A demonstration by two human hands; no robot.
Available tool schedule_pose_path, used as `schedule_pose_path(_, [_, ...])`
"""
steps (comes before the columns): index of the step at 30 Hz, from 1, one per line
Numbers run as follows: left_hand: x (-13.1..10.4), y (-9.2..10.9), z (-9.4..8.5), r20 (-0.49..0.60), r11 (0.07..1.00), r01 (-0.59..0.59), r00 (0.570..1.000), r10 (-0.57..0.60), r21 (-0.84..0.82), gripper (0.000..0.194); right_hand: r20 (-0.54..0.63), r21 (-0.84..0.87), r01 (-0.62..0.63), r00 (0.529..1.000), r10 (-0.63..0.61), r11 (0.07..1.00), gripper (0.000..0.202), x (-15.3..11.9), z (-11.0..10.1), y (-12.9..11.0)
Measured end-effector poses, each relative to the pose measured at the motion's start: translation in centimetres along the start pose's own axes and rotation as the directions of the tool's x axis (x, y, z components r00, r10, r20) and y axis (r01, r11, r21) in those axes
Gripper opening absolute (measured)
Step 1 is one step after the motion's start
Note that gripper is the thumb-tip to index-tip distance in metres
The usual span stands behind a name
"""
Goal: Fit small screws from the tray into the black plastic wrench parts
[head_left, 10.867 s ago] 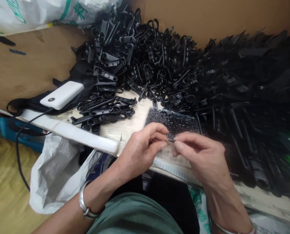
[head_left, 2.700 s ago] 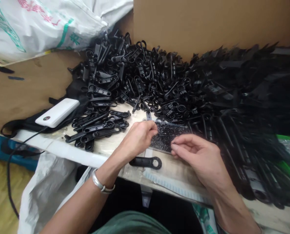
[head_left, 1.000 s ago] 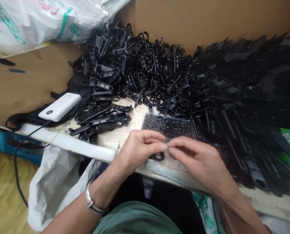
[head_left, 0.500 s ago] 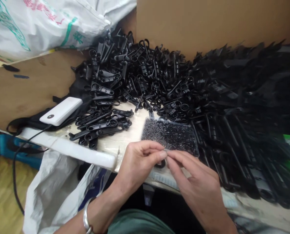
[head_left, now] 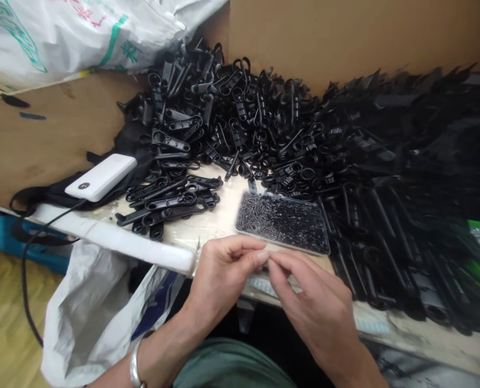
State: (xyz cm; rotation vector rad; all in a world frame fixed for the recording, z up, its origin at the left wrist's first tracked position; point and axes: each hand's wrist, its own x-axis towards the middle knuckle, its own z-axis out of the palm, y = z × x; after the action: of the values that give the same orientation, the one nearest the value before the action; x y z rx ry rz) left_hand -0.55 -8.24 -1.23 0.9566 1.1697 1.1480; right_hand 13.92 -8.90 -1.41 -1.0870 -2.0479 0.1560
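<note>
My left hand (head_left: 223, 272) is closed in a pinch, thumb against fingers, at the front of the table. Under its fingertips shows a sliver of a black plastic part (head_left: 258, 267), mostly hidden by the hands. Fingertip to fingertip with it, my right hand (head_left: 316, 299) is also pinched closed; whatever lies between its fingers is too small or covered to make out. Just beyond both hands lies a clear plastic box (head_left: 282, 221) full of tiny dark metal pieces, like pins or screws.
Black plastic handle-like parts (head_left: 231, 108) are heaped at the back, with a smaller pile (head_left: 171, 202) at left and long rows (head_left: 377, 242) at right. A white power bank (head_left: 102, 177) with a black cable (head_left: 33, 258) rests on black cloth. Cardboard (head_left: 364, 43) walls the back.
Both hands have shifted slightly left and closer to me, uncovering more of the box's front edge. The black ring end visible below the fingertips is now almost hidden.
</note>
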Motion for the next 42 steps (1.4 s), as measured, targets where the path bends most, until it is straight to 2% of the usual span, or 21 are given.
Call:
schedule_pose_path(5, [0.1, 0.2, -0.3, 0.037, 1.000, -0.027, 0.999, 0.027, -0.008, 0.008, -0.003, -0.026, -0.026, 1.000, 0.026, 0.999, 0.016, 0.2, 0.1, 0.5])
schedule_pose_path(11, [0.1, 0.4, -0.7, 0.110, 0.988, -0.111, 0.989, 0.100, 0.105, 0.014, -0.070, 0.014, 0.022, 0.997, -0.021, 1.000, 0.014, 0.1, 0.5, 1.0])
schedule_pose_path(14, [0.2, 0.2, -0.8, 0.123, 0.975, -0.163, 0.982, 0.145, 0.150, 0.019, -0.055, 0.029, 0.035, 0.998, -0.033, 0.999, 0.013, 0.0, 0.5, 1.1])
schedule_pose_path(18, [0.4, 0.0, -0.8, 0.123, 0.972, -0.169, 0.981, 0.150, 0.166, 0.020, -0.035, 0.014, 0.061, 0.998, -0.061, 0.998, 0.012, -0.1, 0.4, 1.4])
schedule_pose_path(25, [0.3, 0.4, -0.9, 0.172, 0.928, -0.207, 0.972, 0.159, 0.311, 0.016, -0.003, 0.050, 0.011, 1.000, -0.010, 0.999, 0.014, 0.0, 0.1, 1.4])
schedule_pose_path(27, [0.1, 0.7, -1.3, 0.180, 0.891, -0.234, 0.968, 0.176, 0.389, 0.016, 0.002, 0.051, -0.004, 1.000, 0.004, 0.999, 0.012, -0.1, -0.1, 1.5])
schedule_pose_path(29, [-0.3, 1.0, -1.8, 0.183, 0.806, -0.302, 0.953, 0.242, 0.508, 0.017, 0.004, 0.037, -0.023, 1.000, 0.023, 0.999, 0.011, -0.4, -0.4, 1.8])
schedule_pose_path(32, [-0.7, 1.0, -2.8, 0.282, 0.586, -0.447, 0.891, 0.355, 0.676, 0.021, 0.024, 0.007, -0.062, 0.998, 0.062, 0.998, 0.009, -1.2, -0.9, 2.6])
schedule_pose_path(34, [-0.8, 0.5, -3.2, 0.376, 0.461, -0.502, 0.862, 0.341, 0.732, 0.026, 0.048, -0.008, -0.082, 0.995, 0.082, 0.997, 0.008, -1.7, -1.1, 2.9])
schedule_pose_path(35, [-0.8, 0.2, -3.3, 0.406, 0.426, -0.509, 0.858, 0.314, 0.748, 0.025, 0.060, -0.013, -0.087, 0.994, 0.088, 0.996, 0.008, -2.0, -1.2, 3.0])
schedule_pose_path(38, [-0.8, -0.9, -3.2, 0.407, 0.422, -0.487, 0.873, 0.269, 0.765, 0.023, 0.101, -0.027, -0.084, 0.991, 0.086, 0.996, 0.009, -2.4, -1.0, 3.0])
schedule_pose_path(42, [-0.9, -1.4, -3.1, 0.372, 0.458, -0.471, 0.881, 0.293, 0.754, 0.025, 0.133, -0.050, -0.017, 0.991, 0.024, 0.999, 0.010, -2.4, -0.5, 2.8])
